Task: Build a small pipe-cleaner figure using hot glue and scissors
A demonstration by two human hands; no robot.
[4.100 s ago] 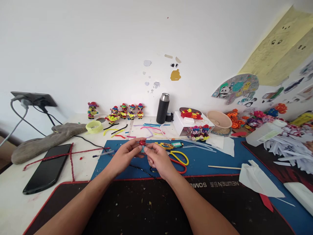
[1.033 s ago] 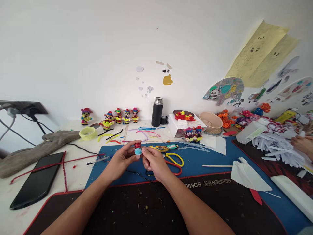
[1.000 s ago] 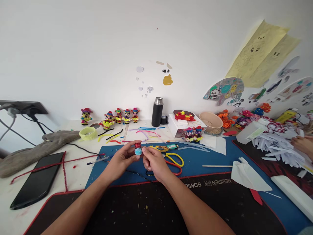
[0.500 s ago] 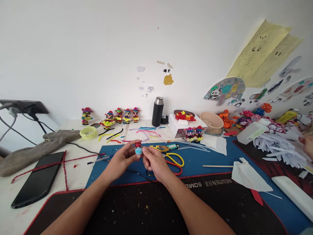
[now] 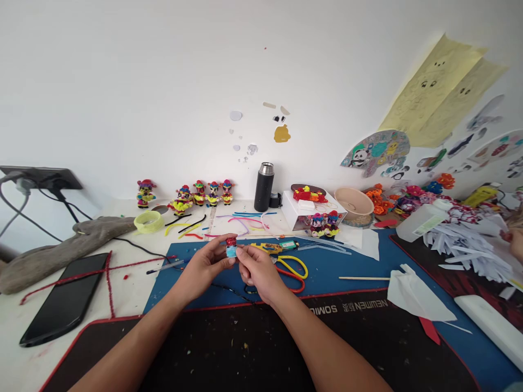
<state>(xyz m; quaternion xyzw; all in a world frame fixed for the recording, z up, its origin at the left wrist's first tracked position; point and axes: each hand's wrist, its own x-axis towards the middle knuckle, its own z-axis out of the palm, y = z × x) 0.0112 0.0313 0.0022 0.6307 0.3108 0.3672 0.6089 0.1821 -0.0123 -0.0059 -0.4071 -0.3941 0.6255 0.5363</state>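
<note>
A small fuzzy figure (image 5: pixel 231 250), red on top and light blue below, is held upright between my hands above the blue mat. My left hand (image 5: pixel 206 265) grips it from the left, with fingers behind and the thumb at its base. From the right, my right hand (image 5: pixel 258 270) pinches its edge between thumb and forefinger; whether a finer piece is in that pinch is hidden. Just behind my right hand lie a yellow hot glue gun (image 5: pixel 267 248) and scissors with yellow and red handles (image 5: pixel 297 267).
Several finished fuzzy dolls (image 5: pixel 182 200) stand along the wall near a black thermos (image 5: pixel 264 188). Coloured pipe cleaners (image 5: pixel 245 220) lie behind the mat. A phone (image 5: pixel 63 299) is at left. Paper strips (image 5: pixel 469 245) and another person's hand (image 5: pixel 514 239) are at far right.
My hands and the figure stay almost in place. At the right edge, the other person's hand has shifted and shows more clearly.
</note>
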